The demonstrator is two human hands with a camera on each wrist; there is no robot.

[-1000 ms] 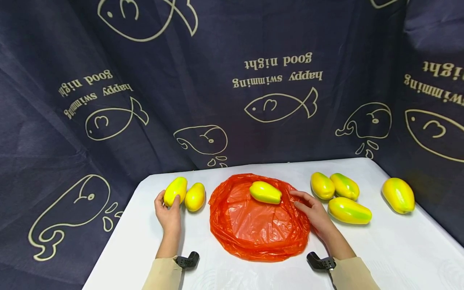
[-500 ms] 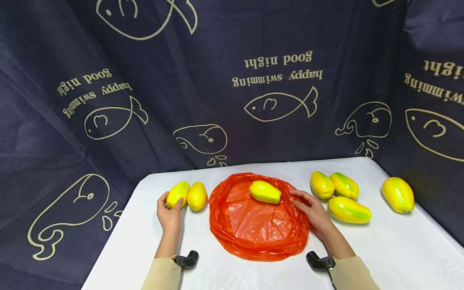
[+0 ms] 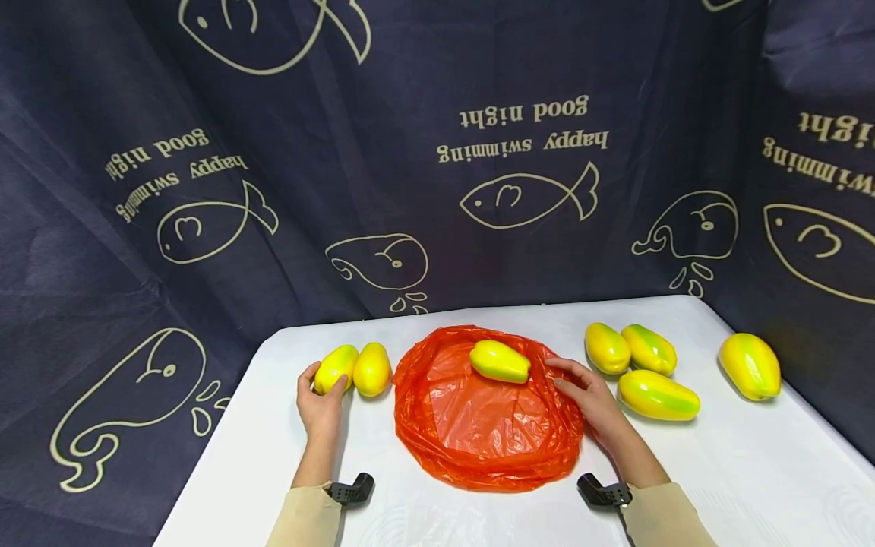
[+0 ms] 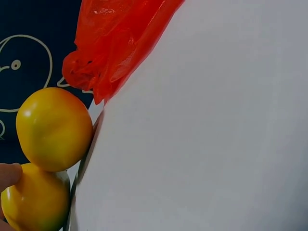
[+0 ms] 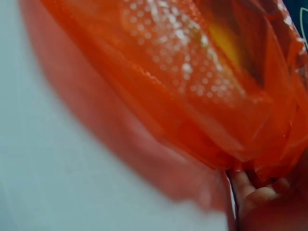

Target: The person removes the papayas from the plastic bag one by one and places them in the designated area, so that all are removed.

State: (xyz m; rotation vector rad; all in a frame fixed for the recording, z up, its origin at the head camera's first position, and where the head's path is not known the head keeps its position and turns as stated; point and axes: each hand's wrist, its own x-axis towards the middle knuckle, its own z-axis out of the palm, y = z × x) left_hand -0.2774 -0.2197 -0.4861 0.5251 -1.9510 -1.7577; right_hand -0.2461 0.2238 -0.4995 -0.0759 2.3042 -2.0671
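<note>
In the head view my left hand has its thumb and fingers around a yellow-green papaya at the table's left. A second yellow papaya lies against it on the right. From the left wrist, the held papaya sits against the other papaya, with part of my thumb showing. A red plastic bag lies wide open at the middle, with one papaya inside. My right hand holds the bag's right rim; its fingertips are partly covered by red film in the right wrist view.
Right of the bag lie three papayas grouped together, the nearest papaya lying crosswise. Another papaya sits by the right edge. A dark printed curtain stands behind and beside the white table.
My left hand has brought its papaya slightly right and lower, up against its neighbour, which shifted a little right and turned more upright. The right hand and the bag stay in place.
</note>
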